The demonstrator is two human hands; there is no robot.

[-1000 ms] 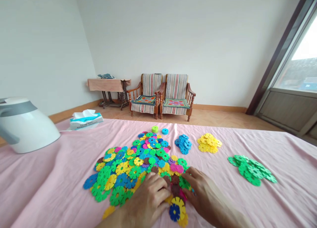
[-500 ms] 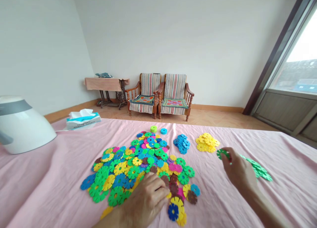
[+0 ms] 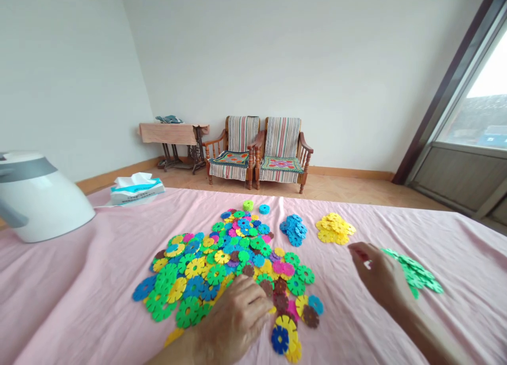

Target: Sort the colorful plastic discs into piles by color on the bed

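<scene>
My left hand [image 3: 237, 317] lies at the near edge of a mixed heap of flower-shaped plastic discs [image 3: 217, 274], its fingers curled together; what they hold, if anything, is hidden. A yellow edge shows by its fingertips. My right hand [image 3: 376, 272] hovers over the cloth just left of a green disc pile [image 3: 420, 272], fingers bent with a gap between thumb and fingers and no disc visible in them. Beyond it are a yellow pile [image 3: 335, 228] and a blue pile [image 3: 293, 230]. Small light-green [image 3: 247, 205] and blue [image 3: 264, 209] stacks stand behind the heap.
A pink cloth [image 3: 99, 280] covers the table. A white kettle [image 3: 51, 201] stands at the left, with a tissue box [image 3: 137, 189] beyond it. Two wooden armchairs [image 3: 281, 151] and a cloth-covered side table [image 3: 168, 133] are by the far wall.
The green disc that was at my right hand's fingertips no longer shows there. My left hand stays at the heap. The view has shifted slightly.
</scene>
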